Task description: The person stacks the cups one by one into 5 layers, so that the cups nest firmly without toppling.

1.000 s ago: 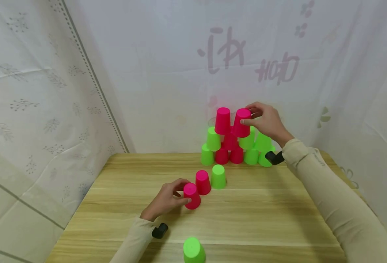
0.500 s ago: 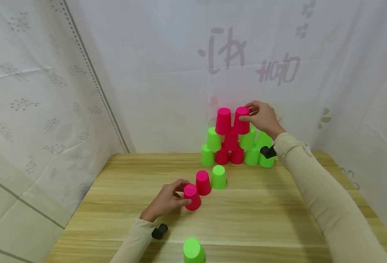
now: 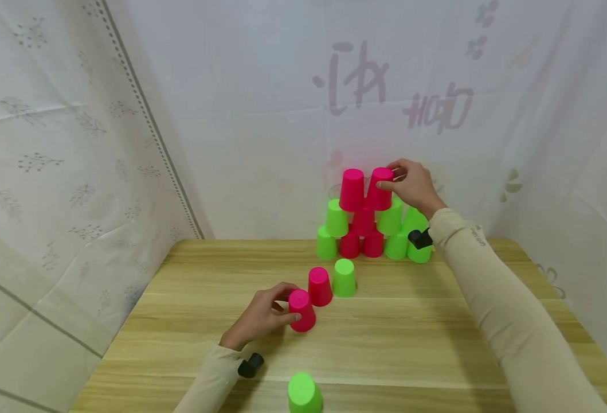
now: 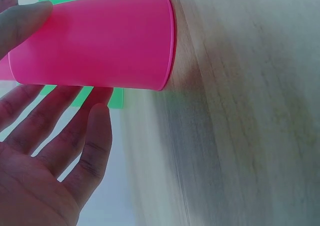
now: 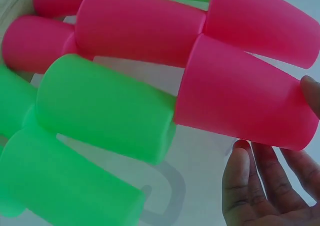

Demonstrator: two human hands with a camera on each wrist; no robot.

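Note:
Near the middle of the table my left hand (image 3: 261, 316) holds an upside-down pink cup (image 3: 302, 311), thumb on one side and fingers on the other; the left wrist view shows this cup (image 4: 100, 40) with its rim at the tabletop. My right hand (image 3: 412, 184) pinches another pink cup (image 3: 380, 189) near its base, at the top of a stack of pink and green cups. In the right wrist view that cup (image 5: 245, 93) meets the green cup (image 5: 107, 108) and the pink cup (image 5: 140, 25) under it. Beside it stands a pink cup (image 3: 352, 190) on the same tier.
Beyond the left hand stand a pink cup (image 3: 320, 287) and a green cup (image 3: 344, 278). One more green cup (image 3: 304, 393) is at the near edge of view. The stack's lower tiers include a green cup (image 3: 327, 243). A printed white cloth (image 3: 262, 126) hangs behind the wooden table (image 3: 396, 332).
Over the last second my right hand has shifted slightly left, and its pink cup has settled a little closer to the tier below. My left hand has stayed at its cup.

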